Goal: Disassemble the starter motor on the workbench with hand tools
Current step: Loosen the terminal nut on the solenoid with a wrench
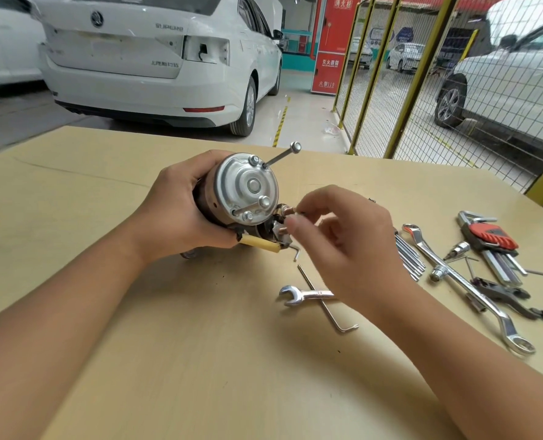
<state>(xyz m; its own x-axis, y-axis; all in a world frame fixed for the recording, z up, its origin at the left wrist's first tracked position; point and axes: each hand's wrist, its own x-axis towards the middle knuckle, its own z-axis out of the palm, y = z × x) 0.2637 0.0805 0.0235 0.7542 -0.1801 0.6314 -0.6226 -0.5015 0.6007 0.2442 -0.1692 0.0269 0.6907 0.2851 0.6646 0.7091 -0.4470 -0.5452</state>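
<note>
The left hand is gripping the round silver starter motor above the tan workbench while the right hand's fingertips are pinching a copper terminal stud, best turned gently.

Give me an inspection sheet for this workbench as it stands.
Surface: tan workbench, bare board with small dark specks.
Job's things: starter motor held off the bench, silver end cap toward the camera; one long through bolt backed far out, a second partly out.
Clutter: open-end spanner and L-shaped hex key near the right wrist; ring spanner, hex key set in a red holder and loose keys farther right.
Hands: left hand grips the motor body; right hand fingers pinch a copper terminal stud at the motor's side.
Cables: yellow-sleeved lead under the motor.
Surroundings: white car, yellow mesh fence, red fire cabinet.
</note>
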